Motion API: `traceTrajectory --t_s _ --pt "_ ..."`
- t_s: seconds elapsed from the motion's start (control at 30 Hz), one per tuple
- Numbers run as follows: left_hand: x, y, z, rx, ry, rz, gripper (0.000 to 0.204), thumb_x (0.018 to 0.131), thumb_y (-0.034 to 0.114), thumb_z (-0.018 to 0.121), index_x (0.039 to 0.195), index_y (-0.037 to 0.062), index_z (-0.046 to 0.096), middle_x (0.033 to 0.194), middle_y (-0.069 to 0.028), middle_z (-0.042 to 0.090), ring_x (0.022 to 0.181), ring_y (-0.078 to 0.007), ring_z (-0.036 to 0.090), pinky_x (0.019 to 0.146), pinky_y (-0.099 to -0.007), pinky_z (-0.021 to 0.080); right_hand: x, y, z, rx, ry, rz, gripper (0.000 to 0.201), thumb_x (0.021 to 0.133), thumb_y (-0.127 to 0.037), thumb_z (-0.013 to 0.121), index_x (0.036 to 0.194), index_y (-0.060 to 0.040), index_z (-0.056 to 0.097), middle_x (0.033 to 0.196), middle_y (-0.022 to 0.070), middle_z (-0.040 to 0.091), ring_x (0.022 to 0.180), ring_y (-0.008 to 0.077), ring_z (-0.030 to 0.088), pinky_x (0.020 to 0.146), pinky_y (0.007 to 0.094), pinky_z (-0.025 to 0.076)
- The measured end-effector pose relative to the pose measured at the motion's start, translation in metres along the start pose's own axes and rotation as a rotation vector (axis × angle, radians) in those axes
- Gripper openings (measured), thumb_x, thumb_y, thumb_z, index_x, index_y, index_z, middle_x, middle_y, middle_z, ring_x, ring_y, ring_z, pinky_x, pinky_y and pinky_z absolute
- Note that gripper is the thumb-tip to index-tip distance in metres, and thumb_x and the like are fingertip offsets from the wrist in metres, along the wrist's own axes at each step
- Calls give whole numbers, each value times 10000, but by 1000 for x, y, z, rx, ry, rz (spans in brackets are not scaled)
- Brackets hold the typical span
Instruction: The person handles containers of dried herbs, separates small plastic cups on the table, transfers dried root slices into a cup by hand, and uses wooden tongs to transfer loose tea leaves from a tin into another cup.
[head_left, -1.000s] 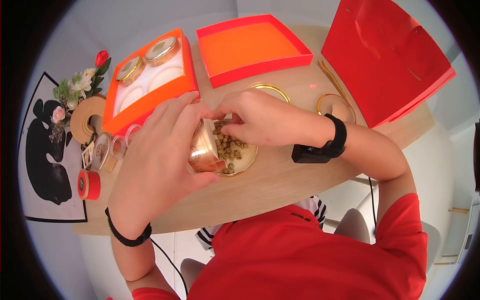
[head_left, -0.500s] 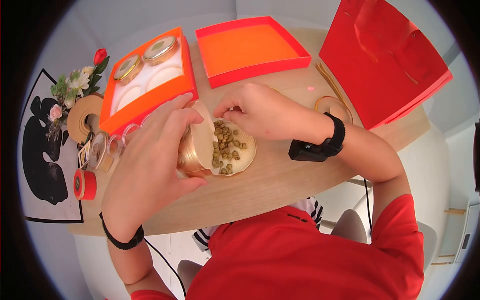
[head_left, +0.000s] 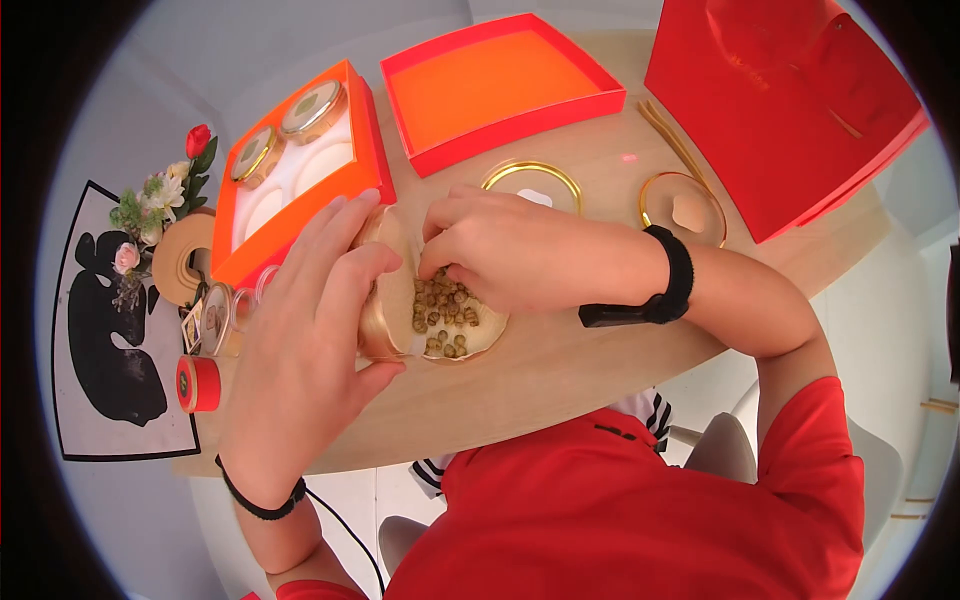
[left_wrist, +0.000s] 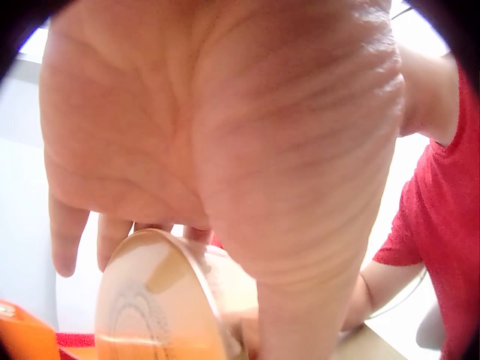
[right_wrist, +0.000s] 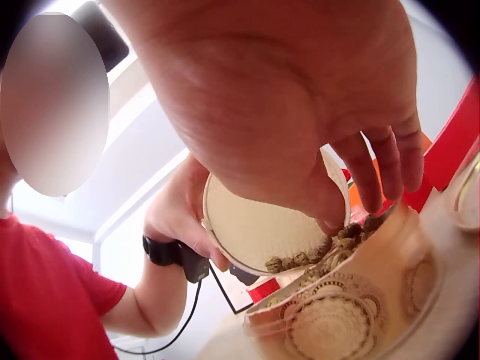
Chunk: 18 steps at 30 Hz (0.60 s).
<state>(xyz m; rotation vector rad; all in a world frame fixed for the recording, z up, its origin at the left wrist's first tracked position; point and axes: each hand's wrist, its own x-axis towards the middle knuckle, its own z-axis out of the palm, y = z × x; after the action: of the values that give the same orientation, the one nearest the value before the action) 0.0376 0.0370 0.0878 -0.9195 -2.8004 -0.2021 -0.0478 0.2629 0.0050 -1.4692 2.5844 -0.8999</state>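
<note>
Brown pellets (head_left: 443, 303) lie at a tilted gold tin (head_left: 384, 318) the wide-spread left hand (head_left: 308, 330) clasps, while the right hand (head_left: 505, 245), fingers bent, hold unclear, seems to pick them over, the next move wanting a light pinch.

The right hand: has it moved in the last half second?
Yes: in the head view, the right hand has shifted away from the orange lid, lower in the picture, uncovering more of the gold ring.
</note>
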Motion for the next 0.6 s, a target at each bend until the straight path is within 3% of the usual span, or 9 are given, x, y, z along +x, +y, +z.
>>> traceTrajectory --t_s 0.2,0.27,0.37,0.47,0.6 --pt "1 2 -3 68 -6 -12 873 516 -50 981 1266 87 555 1625 -208 512 1464 -448 522 1129 -469 516 3 3 3 64 64 -14 270 941 11 667 1177 -16 795 1187 141 705 1208 314 637 1000 446 554" --pt "2 3 -3 65 14 7 876 525 -51 983 1276 91 553 1623 -220 510 1465 -451 524 1126 -476 519 2 4 3 0 124 -160 267 933 5 679 1174 -4 794 1147 143 705 1169 322 645 991 439 553" --pt "5 3 -2 58 19 31 879 527 -55 979 1280 93 550 1623 -222 510 1459 -451 531 1116 -488 524 -3 6 11 -26 196 -182 273 926 -2 691 1178 -2 794 1121 149 700 1142 326 651 974 434 555" --pt "7 4 -2 80 6 28 791 562 -44 939 1243 80 556 1614 -166 511 1479 -451 506 1105 -500 529 -5 9 8 -40 138 -129 308 916 6 691 1205 -11 794 1098 153 692 1137 324 649 952 431 556" --pt "8 4 -1 102 -8 27 795 559 -45 940 1244 78 556 1618 -174 505 1477 -453 507 1110 -507 526 -5 8 7 -13 131 -80 324 904 9 693 1210 -19 797 1099 154 686 1142 323 641 947 429 553"
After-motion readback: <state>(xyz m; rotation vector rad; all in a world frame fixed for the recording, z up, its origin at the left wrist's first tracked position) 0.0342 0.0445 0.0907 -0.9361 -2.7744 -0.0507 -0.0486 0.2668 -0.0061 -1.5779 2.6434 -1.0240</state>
